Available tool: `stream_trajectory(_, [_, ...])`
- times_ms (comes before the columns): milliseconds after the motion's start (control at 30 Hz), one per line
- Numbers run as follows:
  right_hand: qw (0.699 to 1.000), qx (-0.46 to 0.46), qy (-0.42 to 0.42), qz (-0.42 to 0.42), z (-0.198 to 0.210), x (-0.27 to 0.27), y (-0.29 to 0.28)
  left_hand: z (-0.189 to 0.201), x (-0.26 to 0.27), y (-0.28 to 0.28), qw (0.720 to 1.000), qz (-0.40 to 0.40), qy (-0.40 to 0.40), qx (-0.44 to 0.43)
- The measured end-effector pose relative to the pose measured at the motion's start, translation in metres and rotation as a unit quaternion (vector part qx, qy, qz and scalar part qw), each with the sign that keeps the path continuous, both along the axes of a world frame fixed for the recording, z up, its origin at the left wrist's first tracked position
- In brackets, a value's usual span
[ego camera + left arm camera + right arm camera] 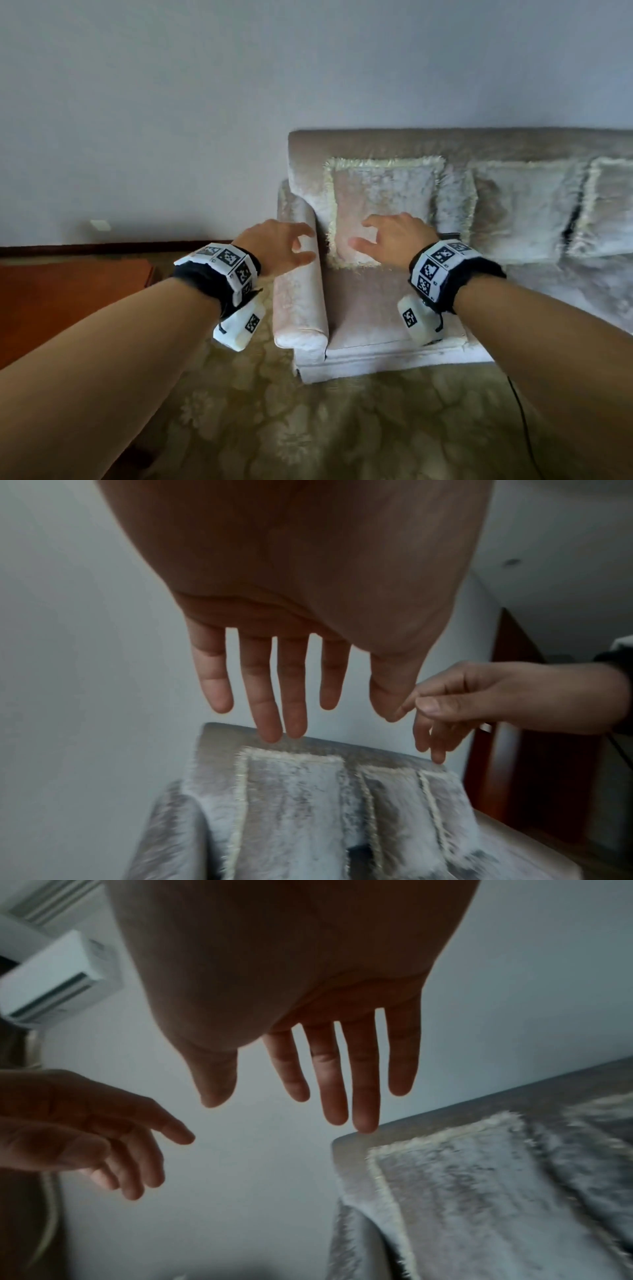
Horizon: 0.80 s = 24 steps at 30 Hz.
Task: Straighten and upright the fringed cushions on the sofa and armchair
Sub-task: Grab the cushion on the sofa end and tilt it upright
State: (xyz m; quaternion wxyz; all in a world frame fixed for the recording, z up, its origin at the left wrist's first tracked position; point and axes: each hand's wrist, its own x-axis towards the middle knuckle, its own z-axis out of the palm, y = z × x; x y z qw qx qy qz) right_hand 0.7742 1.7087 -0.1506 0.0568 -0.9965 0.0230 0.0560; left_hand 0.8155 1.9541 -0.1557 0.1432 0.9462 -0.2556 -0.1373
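At centre frame of the head view, the left hand [279, 245] and right hand [394, 240] reach toward the sofa [394, 144], fingers spread, holding nothing. The nearest fringed cushion [383, 192] stands against the backrest at centre right, beside the armrest [298, 291]; further cushions [527, 205] line the right edge.

Lower centre of the left wrist view: cushions upright, fingers [267, 696] extended above them.

Lower right of the right wrist view: the cushion's fringe, blurred. Recommended: grasp both top corners, lift, square against the backrest.
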Motion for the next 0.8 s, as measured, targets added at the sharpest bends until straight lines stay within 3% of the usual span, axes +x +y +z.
stream_trajectory(333, [0.994,-0.002,0.055,-0.099,-0.031,0.051,-0.134,-0.033,0.104,-0.169,0.989,-0.137,0.044,0.026])
stream_trajectory(800, [0.991,0.017,0.077,-0.109,-0.082,0.255,-0.273,-0.102,0.316,-0.277,0.992,-0.098,0.079,0.02])
